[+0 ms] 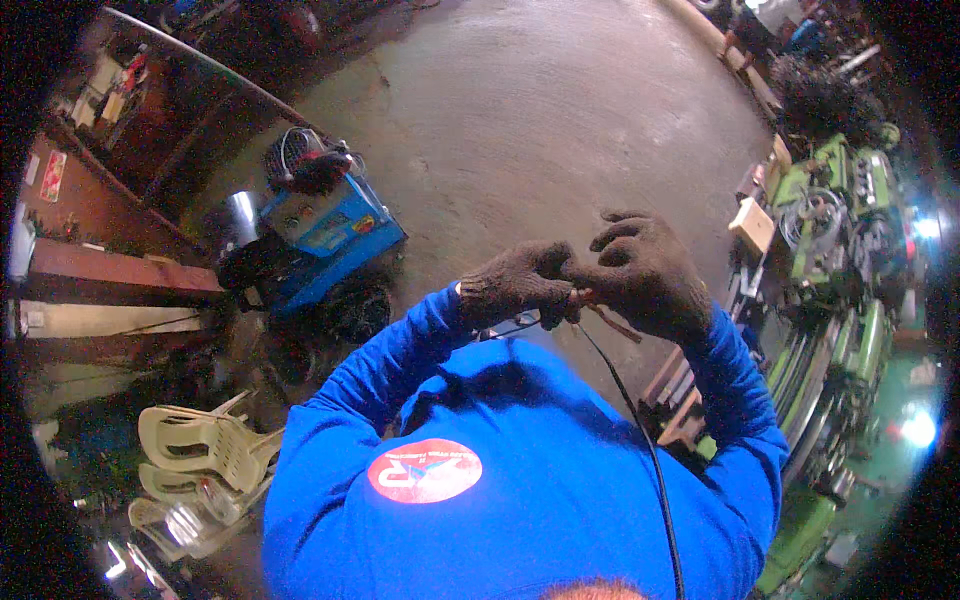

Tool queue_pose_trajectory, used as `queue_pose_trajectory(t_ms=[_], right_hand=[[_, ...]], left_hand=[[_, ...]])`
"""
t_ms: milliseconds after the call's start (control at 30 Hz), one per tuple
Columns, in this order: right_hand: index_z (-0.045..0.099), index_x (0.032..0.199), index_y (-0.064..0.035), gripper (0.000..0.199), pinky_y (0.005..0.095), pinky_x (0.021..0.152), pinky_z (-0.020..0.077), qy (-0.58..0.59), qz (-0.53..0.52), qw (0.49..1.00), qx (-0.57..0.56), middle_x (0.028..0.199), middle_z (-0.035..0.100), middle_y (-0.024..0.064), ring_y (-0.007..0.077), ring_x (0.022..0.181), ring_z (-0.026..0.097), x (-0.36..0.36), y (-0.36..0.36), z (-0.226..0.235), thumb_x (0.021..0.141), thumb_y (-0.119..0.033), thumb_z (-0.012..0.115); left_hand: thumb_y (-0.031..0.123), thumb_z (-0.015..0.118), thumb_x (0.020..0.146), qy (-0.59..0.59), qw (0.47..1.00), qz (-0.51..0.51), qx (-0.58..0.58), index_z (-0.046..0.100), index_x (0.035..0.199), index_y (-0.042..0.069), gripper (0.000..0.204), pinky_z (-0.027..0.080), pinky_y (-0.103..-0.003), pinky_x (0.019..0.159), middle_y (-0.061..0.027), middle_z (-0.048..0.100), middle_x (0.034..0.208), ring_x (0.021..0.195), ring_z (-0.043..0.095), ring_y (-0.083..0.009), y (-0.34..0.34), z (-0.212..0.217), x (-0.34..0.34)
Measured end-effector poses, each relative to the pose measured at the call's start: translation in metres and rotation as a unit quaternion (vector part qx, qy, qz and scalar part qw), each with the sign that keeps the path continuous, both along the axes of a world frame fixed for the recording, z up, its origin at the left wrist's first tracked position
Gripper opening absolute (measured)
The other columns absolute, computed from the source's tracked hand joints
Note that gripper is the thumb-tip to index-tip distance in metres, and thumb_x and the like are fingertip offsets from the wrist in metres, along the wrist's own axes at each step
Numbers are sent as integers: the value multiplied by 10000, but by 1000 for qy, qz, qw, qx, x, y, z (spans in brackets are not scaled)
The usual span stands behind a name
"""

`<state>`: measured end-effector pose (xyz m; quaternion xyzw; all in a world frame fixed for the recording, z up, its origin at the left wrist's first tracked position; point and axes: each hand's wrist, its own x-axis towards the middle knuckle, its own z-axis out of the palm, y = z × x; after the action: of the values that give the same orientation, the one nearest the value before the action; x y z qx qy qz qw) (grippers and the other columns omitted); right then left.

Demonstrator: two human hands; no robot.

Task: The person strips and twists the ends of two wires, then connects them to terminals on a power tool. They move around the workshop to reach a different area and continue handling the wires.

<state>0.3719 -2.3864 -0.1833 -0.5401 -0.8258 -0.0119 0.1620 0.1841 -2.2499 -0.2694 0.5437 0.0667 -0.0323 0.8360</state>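
Observation:
My left hand [520, 284], in a dark brown knitted glove, is closed with its fingertips pressed toward my right hand. My right hand [648, 275], gloved the same way, is closed at thumb and forefinger, its other fingers loosely curled. The two hands meet in front of my chest. Between them shows the end of something small and reddish brown, mostly covered by the gloves. A thin brown strip [615, 325] sticks out below my right hand. From beneath the hands a black cord [640, 420] runs down over my blue shirt.
At left stands a blue machine [335, 232] with dark things on top. Stacked cream plastic chairs [205, 445] are at lower left, below a reddish-brown beam [120, 268]. Along the right runs a green lathe-like machine [825, 230], with long metal bars and a pale block [752, 226] beside it.

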Motion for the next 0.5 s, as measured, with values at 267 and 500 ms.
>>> queue_pose_trajectory(t_ms=[267,500], right_hand=[[731,768,-175,61,501,771,519,-20,90,992,-88,715,628,109,337,798,657,126,83,6,742,-226,751],[767,968,-157,166,489,883,534,-106,38,978,-175,902,716,100,331,915,687,257,115,-2,848,-221,671]], left_hand=[[254,772,960,37,996,73,43,669,1074,45,259,536,-303,624,-77,740,919,736,667,-143,67,22,97],[211,741,979,62,988,61,128,703,1016,44,176,543,-292,620,-60,742,867,728,681,-125,125,17,151]])
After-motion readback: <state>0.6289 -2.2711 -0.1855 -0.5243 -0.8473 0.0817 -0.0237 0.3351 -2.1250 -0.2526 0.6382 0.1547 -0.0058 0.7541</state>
